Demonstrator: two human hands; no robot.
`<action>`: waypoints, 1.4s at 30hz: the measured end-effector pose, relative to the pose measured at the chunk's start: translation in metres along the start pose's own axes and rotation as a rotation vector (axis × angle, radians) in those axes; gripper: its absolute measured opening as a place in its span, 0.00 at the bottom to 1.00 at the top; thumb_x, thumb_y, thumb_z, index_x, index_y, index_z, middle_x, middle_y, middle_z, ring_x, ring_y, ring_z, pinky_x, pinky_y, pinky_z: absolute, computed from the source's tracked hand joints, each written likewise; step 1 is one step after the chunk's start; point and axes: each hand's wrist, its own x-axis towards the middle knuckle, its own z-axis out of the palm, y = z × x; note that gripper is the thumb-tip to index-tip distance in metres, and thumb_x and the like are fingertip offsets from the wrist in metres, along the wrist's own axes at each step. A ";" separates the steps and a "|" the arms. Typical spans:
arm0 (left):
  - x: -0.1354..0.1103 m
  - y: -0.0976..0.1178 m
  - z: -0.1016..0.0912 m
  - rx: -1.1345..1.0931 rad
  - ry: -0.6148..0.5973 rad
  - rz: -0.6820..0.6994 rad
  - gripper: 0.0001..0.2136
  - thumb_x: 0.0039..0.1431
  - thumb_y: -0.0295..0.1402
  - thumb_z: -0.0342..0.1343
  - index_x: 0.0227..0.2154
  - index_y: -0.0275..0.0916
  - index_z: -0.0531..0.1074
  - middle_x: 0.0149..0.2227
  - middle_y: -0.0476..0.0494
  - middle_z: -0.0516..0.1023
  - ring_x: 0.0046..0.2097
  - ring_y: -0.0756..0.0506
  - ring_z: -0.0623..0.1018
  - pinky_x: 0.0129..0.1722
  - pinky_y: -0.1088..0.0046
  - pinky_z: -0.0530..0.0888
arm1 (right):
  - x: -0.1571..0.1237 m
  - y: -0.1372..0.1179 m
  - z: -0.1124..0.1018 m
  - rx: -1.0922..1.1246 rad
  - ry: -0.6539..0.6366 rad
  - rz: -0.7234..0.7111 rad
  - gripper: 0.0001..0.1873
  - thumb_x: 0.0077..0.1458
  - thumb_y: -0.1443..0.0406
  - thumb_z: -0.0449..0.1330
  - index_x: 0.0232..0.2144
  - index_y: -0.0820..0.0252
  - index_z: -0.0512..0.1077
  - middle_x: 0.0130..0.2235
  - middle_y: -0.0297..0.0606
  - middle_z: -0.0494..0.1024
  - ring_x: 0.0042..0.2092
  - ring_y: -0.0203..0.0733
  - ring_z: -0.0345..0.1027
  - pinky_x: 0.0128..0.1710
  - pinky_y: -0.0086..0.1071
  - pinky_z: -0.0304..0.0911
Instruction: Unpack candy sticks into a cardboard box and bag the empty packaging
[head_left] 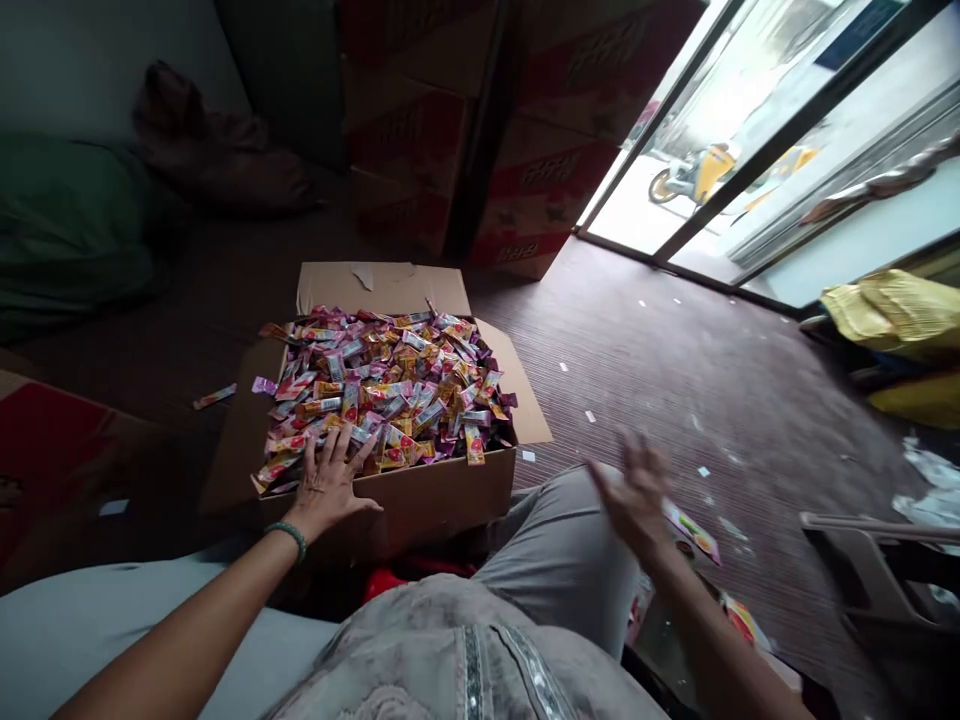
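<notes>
An open cardboard box [450, 487] stands on the floor between my knees, its flaps folded outward. Heaped up to its rim are many small wrapped candy sticks [390, 385] in pink, orange and purple. My left hand [330, 480], with a green bead bracelet [289, 537] at the wrist, lies spread over the near left edge of the box, fingertips on the wrappers. Off to the right, above my right knee, my right hand [634, 490] is raised and blurred by motion. Its fingers look apart, and nothing shows in it.
Stacked red-and-brown cartons [525, 190] stand behind the box. One loose candy stick [214, 397] and paper scraps lie on the floor. Printed packages [694, 535] sit beside my right leg. A grey plastic frame [862, 570] and gold bags [892, 310] are at right, near glass doors.
</notes>
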 end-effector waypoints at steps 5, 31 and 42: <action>0.018 -0.015 -0.001 0.031 -0.037 0.039 0.50 0.42 0.58 0.67 0.68 0.41 0.62 0.68 0.22 0.60 0.71 0.21 0.53 0.67 0.33 0.40 | 0.025 -0.126 0.122 -0.007 -0.486 -0.569 0.41 0.57 0.39 0.55 0.68 0.45 0.60 0.73 0.43 0.51 0.73 0.70 0.35 0.67 0.66 0.37; 0.148 -0.068 0.011 -0.110 -0.133 0.041 0.57 0.41 0.59 0.68 0.71 0.40 0.51 0.72 0.22 0.47 0.70 0.19 0.48 0.65 0.32 0.38 | 0.142 -0.146 0.236 0.047 -0.545 -0.695 0.45 0.60 0.37 0.49 0.70 0.55 0.56 0.73 0.47 0.50 0.70 0.67 0.41 0.66 0.61 0.45; 0.148 -0.071 0.014 -0.186 -0.153 0.063 0.60 0.42 0.61 0.66 0.72 0.41 0.45 0.73 0.25 0.41 0.70 0.18 0.44 0.63 0.31 0.31 | -0.042 -0.144 0.177 0.275 -1.098 -0.932 0.10 0.61 0.66 0.56 0.38 0.57 0.78 0.40 0.44 0.79 0.43 0.45 0.70 0.47 0.41 0.65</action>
